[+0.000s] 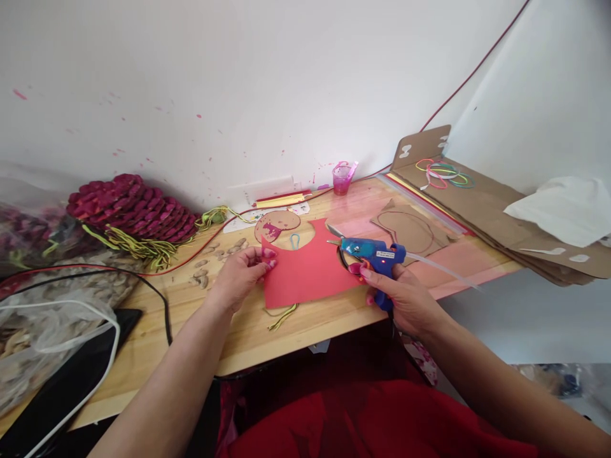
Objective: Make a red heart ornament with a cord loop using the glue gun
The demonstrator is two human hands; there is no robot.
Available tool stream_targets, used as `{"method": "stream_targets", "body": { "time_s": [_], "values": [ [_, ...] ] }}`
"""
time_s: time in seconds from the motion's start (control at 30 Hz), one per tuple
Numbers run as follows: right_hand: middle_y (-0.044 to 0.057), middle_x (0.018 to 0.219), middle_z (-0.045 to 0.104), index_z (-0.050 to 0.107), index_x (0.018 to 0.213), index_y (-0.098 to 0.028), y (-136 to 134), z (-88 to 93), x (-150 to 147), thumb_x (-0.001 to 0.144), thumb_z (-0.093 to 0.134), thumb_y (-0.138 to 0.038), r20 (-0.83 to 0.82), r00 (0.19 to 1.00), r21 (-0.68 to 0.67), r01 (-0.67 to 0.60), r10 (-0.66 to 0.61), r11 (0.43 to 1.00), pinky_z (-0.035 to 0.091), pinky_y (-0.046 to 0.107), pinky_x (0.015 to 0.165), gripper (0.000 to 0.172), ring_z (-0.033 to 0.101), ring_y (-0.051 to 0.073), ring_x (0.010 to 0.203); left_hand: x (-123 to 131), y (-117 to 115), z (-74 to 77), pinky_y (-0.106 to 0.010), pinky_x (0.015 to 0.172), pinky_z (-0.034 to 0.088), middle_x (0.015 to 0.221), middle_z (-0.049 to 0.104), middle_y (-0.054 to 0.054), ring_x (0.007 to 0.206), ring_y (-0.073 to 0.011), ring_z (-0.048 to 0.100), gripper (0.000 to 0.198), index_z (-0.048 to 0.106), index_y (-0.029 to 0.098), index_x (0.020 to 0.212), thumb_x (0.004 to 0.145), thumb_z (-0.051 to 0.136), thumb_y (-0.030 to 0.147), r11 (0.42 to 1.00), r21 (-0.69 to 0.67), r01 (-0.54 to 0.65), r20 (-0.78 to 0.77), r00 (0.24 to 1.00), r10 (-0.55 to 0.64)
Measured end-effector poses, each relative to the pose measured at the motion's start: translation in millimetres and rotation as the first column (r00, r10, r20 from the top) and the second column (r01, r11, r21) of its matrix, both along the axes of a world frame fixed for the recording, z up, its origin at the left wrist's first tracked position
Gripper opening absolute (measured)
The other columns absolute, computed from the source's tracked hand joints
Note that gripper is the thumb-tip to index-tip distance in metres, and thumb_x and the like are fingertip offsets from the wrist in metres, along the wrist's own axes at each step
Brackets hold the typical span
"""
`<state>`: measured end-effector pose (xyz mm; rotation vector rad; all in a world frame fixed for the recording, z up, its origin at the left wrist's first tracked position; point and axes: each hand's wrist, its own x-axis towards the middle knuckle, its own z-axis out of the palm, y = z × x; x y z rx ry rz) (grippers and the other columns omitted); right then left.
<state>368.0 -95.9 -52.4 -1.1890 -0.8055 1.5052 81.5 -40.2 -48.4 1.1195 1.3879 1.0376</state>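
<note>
My left hand (238,277) pinches the left edge of a red sheet of paper (305,277) with curved cutouts along its top. A blue glue gun (365,248) is in my right hand (410,296), with fingers wrapped round its handle. Its nozzle points left, above the sheet's right part, and a small red light shows on its body. Out of its back sticks a long translucent glue stick (443,270). Behind the sheet lie a rounded cardboard cutout (287,221) with dark red stains and a small blue loop (294,241).
Peanut-like shells (202,278) lie scattered left of the sheet. Farther left are a magenta scaly bundle (128,207), a plastic bag (57,324) and cables. A pink cup (341,180) stands by the wall. Cardboard (413,229) lies at right, near stacked brown cardboard (482,210).
</note>
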Motion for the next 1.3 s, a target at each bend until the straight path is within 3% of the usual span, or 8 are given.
{"method": "stream_targets", "body": {
  "time_s": [0.43, 0.7, 0.97, 1.3],
  "values": [
    [0.002, 0.096, 0.071, 0.074, 0.089, -0.022, 4, -0.2, -4, 0.066, 0.089, -0.038, 0.056, 0.998, -0.013, 0.001, 0.0, 1.0, 0.048, 0.021, 0.049, 0.032, 0.057, 0.011, 0.069, -5, 9, 0.5, -0.03, 0.069, 0.043, 0.089, 0.069, -0.002, 0.074, -0.0147, 0.058, 0.037, 0.072, 0.019, 0.088, 0.059, 0.084, 0.039, 0.996, 0.03, 0.084, -0.142, 0.987, -0.079],
    [0.005, 0.098, 0.072, 0.072, 0.092, -0.021, 7, 3.9, -11, 0.065, 0.089, -0.036, 0.065, 0.998, 0.002, -0.021, 0.021, 1.0, 0.051, 0.022, 0.051, 0.035, 0.065, 0.021, 0.093, -7, 13, -3.6, -0.029, 0.065, 0.043, 0.083, 0.071, -0.003, 0.069, -0.0162, 0.059, 0.033, 0.075, 0.021, 0.087, 0.06, 0.084, 0.038, 0.997, 0.028, 0.068, -0.205, 0.977, -0.061],
    [0.005, 0.095, 0.075, 0.071, 0.084, -0.02, 10, 4.5, -12, 0.064, 0.088, -0.04, 0.121, 0.993, -0.023, -0.01, 0.013, 1.0, 0.05, 0.027, 0.052, 0.033, 0.06, 0.014, 0.064, -5, 15, -4.7, -0.026, 0.054, 0.038, 0.067, 0.068, -0.002, 0.057, -0.0152, 0.055, 0.033, 0.077, 0.021, 0.091, 0.063, 0.083, 0.037, 0.997, 0.059, 0.056, -0.325, 0.945, -0.034],
    [0.005, 0.104, 0.072, 0.075, 0.098, -0.023, 18, 9.1, -16, 0.065, 0.088, -0.036, 0.007, 0.996, -0.02, -0.09, 0.09, 0.996, 0.059, 0.029, 0.062, 0.037, 0.064, 0.019, 0.087, -3, 16, -8.0, -0.026, 0.054, 0.04, 0.061, 0.065, 0.0, 0.055, -0.0149, 0.054, 0.036, 0.076, 0.021, 0.093, 0.062, 0.083, 0.038, 0.999, 0.032, 0.043, -0.313, 0.949, -0.031]
  ]
}}
